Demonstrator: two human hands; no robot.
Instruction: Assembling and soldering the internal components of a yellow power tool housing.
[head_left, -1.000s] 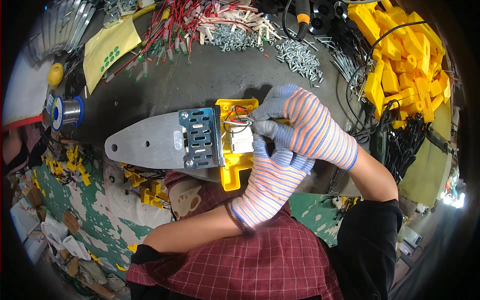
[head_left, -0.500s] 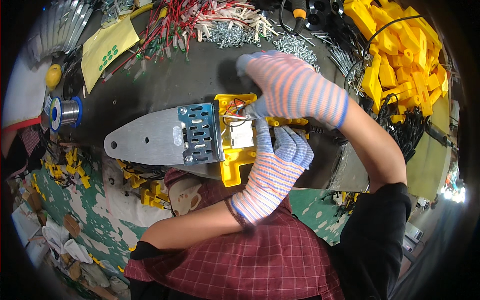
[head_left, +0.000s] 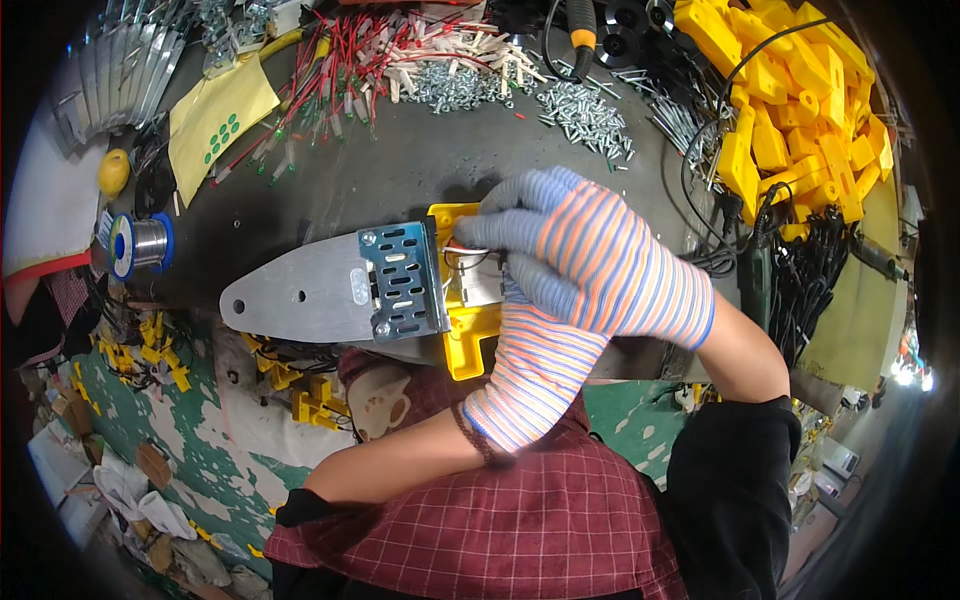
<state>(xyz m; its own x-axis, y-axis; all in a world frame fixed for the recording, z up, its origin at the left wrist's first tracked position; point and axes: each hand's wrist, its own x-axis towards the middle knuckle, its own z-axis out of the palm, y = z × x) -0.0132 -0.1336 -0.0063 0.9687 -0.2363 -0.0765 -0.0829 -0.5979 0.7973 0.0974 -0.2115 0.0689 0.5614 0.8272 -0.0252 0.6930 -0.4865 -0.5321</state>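
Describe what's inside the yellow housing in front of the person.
Inside the yellow housing, a white block and thin wires show. The right grip and left grip cover the housing's right-hand part, so what lies there cannot be seen.

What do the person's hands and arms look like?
The right hand and left hand wear knitted gloves with thin blue, orange and whitish stripes. The right glove has grey-blue fingers and a blue wrist edge. Dark brown trim circles the left wrist. Black sleeves end around the elbows.
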